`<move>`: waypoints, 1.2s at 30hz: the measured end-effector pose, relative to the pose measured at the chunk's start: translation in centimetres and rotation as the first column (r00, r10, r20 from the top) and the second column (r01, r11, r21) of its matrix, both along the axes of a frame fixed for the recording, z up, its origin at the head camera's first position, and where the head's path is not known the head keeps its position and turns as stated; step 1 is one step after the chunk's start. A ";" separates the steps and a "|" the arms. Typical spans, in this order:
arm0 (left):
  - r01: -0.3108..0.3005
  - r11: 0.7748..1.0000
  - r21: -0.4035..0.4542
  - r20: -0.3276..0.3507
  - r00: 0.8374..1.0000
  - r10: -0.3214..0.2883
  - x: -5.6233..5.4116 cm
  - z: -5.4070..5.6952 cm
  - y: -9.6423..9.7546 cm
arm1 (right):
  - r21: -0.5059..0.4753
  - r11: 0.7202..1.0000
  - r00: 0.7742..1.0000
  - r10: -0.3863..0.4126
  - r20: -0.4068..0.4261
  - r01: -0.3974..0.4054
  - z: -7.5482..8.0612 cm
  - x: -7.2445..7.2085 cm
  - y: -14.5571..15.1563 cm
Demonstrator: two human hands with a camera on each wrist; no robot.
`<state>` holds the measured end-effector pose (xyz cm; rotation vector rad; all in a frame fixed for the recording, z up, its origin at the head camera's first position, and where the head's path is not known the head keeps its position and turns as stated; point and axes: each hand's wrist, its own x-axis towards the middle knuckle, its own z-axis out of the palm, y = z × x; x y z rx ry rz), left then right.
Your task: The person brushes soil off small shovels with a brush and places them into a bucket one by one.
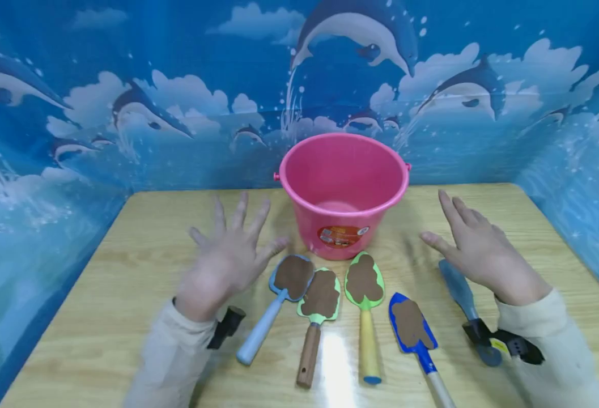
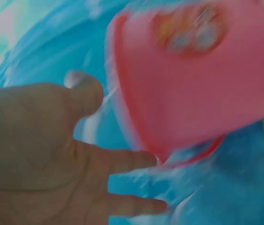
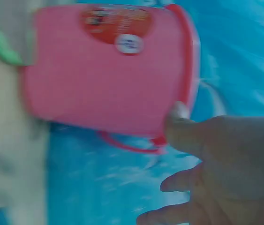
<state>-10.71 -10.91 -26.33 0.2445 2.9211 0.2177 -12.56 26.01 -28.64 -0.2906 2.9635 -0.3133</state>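
Observation:
My left hand (image 1: 230, 255) is held over the left part of the table with its fingers spread, and nothing is in it. Opposite it, my right hand (image 1: 483, 255) reaches forward with straight fingers, also holding nothing, above a light blue trowel (image 1: 457, 286) partly covered by the wrist strap. Between the hands stands a pink bucket (image 1: 345, 164), upright, with a red label on its front. In front of it lie a blue trowel (image 1: 293, 277), a green trowel with a brown handle (image 1: 321, 294), a green trowel with a yellow handle (image 1: 364, 280) and a dark blue trowel (image 1: 411, 326).
Brown patches cover the blades of several trowels. The wood-grain table (image 1: 126, 272) ends at a blue dolphin-print sheet (image 1: 202, 130), which hangs behind it and along both sides. In the left wrist view the bucket's handle (image 2: 207, 152) hangs down behind it.

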 end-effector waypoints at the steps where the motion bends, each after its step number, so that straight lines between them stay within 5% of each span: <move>1: 0.006 1.000 -0.009 0.018 1.000 -0.005 0.2 -0.7 0.3 | 0.004 1.000 1.000 0.005 0.006 -0.005 -0.7 0.3 0.3; 10: 0.057 0.994 0.098 0.035 0.998 -0.061 4.0 -8.7 -0.2 | 0.039 0.998 0.995 -0.056 0.078 0.053 -7.6 5.8 3.8; 14: 0.068 0.992 0.104 0.011 0.998 -0.069 4.2 -10.0 -0.6 | 0.034 0.999 0.999 -0.028 0.033 0.027 -9.2 7.3 3.5; 17: 0.056 0.977 0.208 0.038 0.997 -0.065 3.5 -10.2 -0.8 | 0.001 0.999 0.996 0.045 -0.083 -0.046 -9.4 7.6 2.8; 21: -0.045 0.895 0.443 0.211 0.976 -0.055 3.0 -10.6 -1.4 | -0.022 0.985 0.932 0.153 -0.328 -0.170 -8.8 7.6 1.5; 23: -0.117 0.835 0.538 0.275 0.960 -0.043 3.1 -11.0 -1.8 | -0.024 0.973 0.888 0.199 -0.414 -0.230 -8.3 7.5 0.4; 25: -0.192 0.744 0.640 0.320 0.947 -0.030 3.3 -11.3 -2.1 | -0.036 0.952 0.855 0.256 -0.451 -0.304 -7.6 7.3 -1.1; 26: -0.228 0.680 0.697 0.338 0.941 -0.031 3.6 -11.5 -2.2 | -0.051 0.935 0.841 0.291 -0.455 -0.351 -7.3 7.2 -2.0; 28: -0.305 0.516 0.801 0.380 0.924 -0.045 4.3 -11.6 -2.2 | -0.067 0.885 0.793 0.376 -0.480 -0.460 -6.6 6.9 -4.1; 32: -0.426 0.171 0.888 0.449 0.885 -0.128 6.6 -10.3 -1.6 | -0.067 0.729 0.629 0.535 -0.564 -0.681 -5.2 6.1 -9.4; 33: -0.435 0.122 0.892 0.449 0.883 -0.139 7.1 -9.8 -1.3 | -0.061 0.688 0.586 0.564 -0.582 -0.723 -4.9 5.9 -10.8; 34: -0.429 0.099 0.898 0.440 0.886 -0.144 7.5 -9.3 -1.1 | -0.058 0.653 0.554 0.589 -0.588 -0.756 -4.5 5.7 -12.0; 36: -0.392 0.095 0.915 0.403 0.905 -0.141 8.3 -8.6 -0.7 | -0.060 0.600 0.518 0.630 -0.579 -0.797 -4.0 5.3 -13.8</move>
